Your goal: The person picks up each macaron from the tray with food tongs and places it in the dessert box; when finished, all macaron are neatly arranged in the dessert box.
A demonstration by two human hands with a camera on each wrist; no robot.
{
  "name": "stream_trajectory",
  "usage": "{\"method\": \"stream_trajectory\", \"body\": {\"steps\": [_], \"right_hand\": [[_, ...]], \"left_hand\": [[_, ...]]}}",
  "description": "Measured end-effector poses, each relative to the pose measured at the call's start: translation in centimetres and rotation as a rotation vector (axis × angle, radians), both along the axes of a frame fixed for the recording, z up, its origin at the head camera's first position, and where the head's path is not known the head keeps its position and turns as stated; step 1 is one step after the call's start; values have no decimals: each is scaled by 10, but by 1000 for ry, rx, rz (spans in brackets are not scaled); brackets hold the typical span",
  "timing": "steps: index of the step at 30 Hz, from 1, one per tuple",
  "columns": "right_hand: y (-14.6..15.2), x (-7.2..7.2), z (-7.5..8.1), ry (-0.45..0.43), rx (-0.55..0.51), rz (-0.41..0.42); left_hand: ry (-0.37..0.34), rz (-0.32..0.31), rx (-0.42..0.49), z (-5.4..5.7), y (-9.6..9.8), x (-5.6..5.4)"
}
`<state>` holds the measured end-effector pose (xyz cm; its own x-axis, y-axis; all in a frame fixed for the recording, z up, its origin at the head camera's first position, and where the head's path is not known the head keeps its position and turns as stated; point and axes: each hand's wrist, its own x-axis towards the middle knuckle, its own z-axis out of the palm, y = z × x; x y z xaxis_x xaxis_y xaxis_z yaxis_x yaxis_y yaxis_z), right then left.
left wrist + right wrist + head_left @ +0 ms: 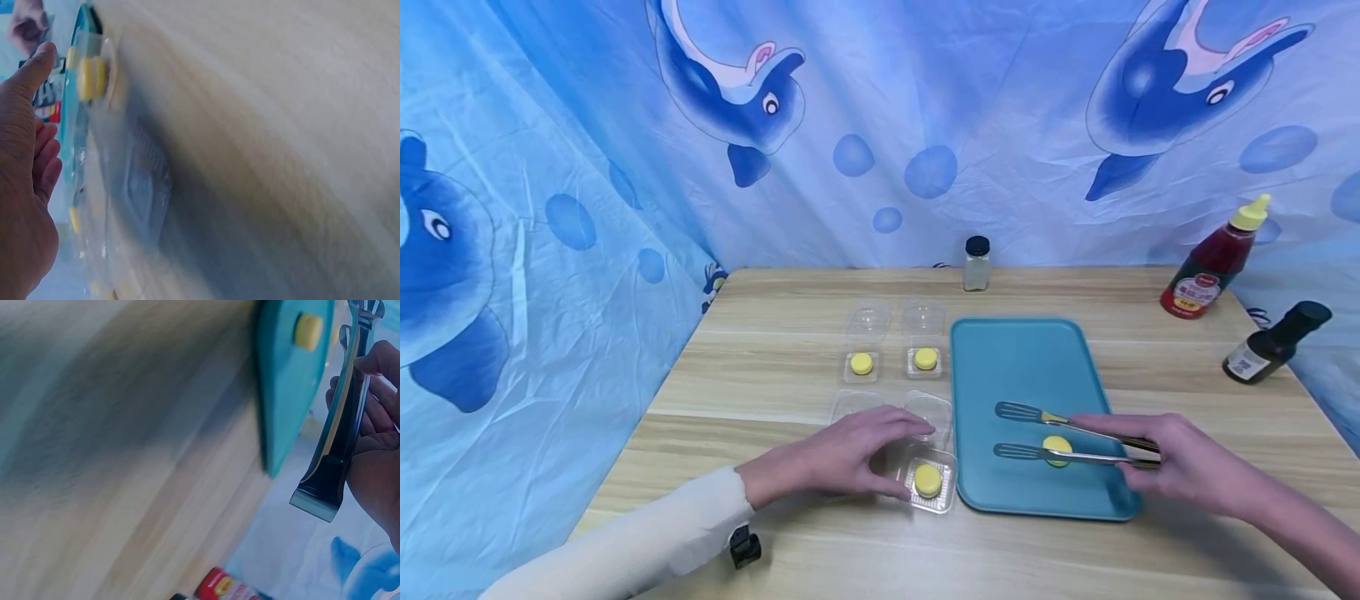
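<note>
My left hand [853, 450] reaches over a clear plastic box [946, 498], thumb and fingers spread around its left side. A yellow macaron [928, 481] sits in that box, whose clear lid [931, 408] stands raised behind it. My right hand [1187, 462] grips metal tongs [1097, 457] with slotted, whisk-like ends, above the teal tray [1022, 367]. The ends stand apart and point left. Another yellow macaron [1056, 444] lies on the tray, partly covered by the lower arm of the tongs. One more clear box [147, 181] is mostly hidden behind my left hand in the head view.
Farther back, two lidded clear boxes hold a yellow macaron [861, 363] and another macaron [926, 358]. A black-capped shaker [976, 265] stands at the back edge. On the right are a red sauce bottle [1206, 271] and a dark bottle [1266, 348].
</note>
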<state>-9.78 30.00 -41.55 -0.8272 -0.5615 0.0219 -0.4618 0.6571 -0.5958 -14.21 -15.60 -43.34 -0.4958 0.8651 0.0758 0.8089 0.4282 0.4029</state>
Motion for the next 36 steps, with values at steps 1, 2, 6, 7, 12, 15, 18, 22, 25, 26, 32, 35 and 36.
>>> {"method": "stream_trajectory", "body": {"steps": [1, 2, 6, 7, 12, 15, 18, 22, 25, 26, 32, 35, 36], "right_hand": [[2, 0, -2, -1, 10, -8], [5, 0, -4, 1, 18, -19], [14, 0, -11, 3, 19, -37], [17, 0, -13, 3, 16, -37], [30, 1, -21, 29, -1, -22], [35, 3, -25, 32, 16, -30], [38, 4, -27, 8, 33, -44], [41, 5, -28, -8, 37, -69], [44, 5, -29, -4, 35, -67], [45, 5, -30, -1, 34, -63], [50, 5, -33, 36, 52, -48], [52, 6, -34, 53, 55, -50], [52, 6, -35, 61, 49, -57]], "left_hand": [[-6, 13, 6, 2, -3, -1], [-9, 20, 13, 3, -6, -2], [4, 19, 47, 7, -21, -5], [13, 18, 48, 7, -25, -6], [43, 14, 20, 7, -43, -8], [44, 18, 4, 7, -53, -8], [60, 19, 1, 7, -62, -6], [91, 10, 14, 5, -71, -4], [111, 3, 20, 3, -76, -3], [115, 5, 19, 2, -77, -2], [133, 7, 11, -2, -82, 1], [138, 4, 4, -3, -83, 2], [139, 5, 2, -3, -83, 2]]}}
